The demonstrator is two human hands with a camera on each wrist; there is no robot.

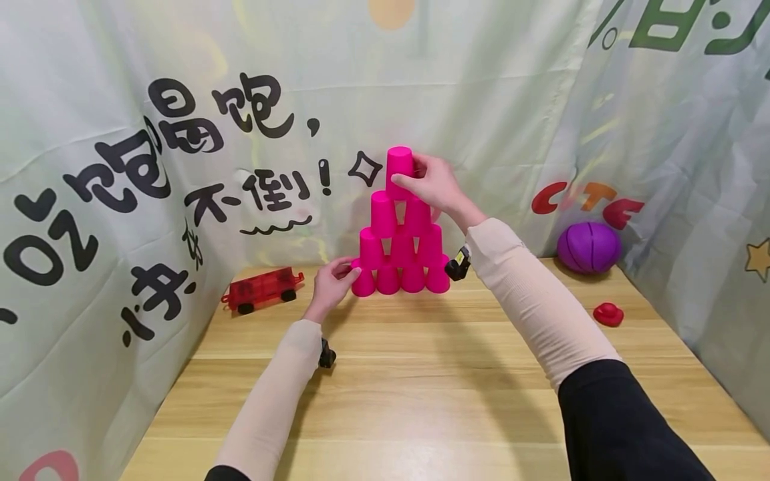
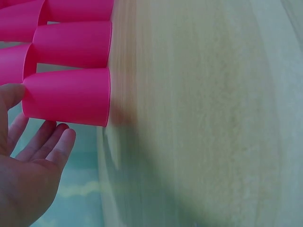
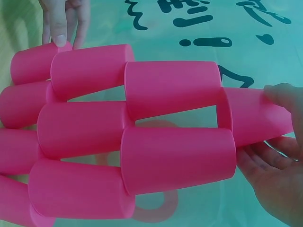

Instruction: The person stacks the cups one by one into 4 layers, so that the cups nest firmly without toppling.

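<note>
Upside-down pink cups form a pyramid, with several in the bottom row, then three, two and one on top. My right hand (image 1: pixel 434 182) holds the top cup (image 1: pixel 399 164), thumb across its front and fingers behind. That cup's wide rim rests over the two cups below in the right wrist view. At the lower left, my left hand (image 1: pixel 332 286) pinches the upper edge of the outermost bottom cup (image 2: pixel 68 97) between thumb (image 2: pixel 14 94) and index finger. Its other fingers extend loosely beside that cup.
A red toy wagon (image 1: pixel 261 290) with black wheels stands left of the pyramid. At the right are a purple ball (image 1: pixel 589 247) and a small red hat-shaped piece (image 1: pixel 608 314). Printed cloth (image 1: pixel 481 120) hangs around the wooden table (image 1: pixel 409 387).
</note>
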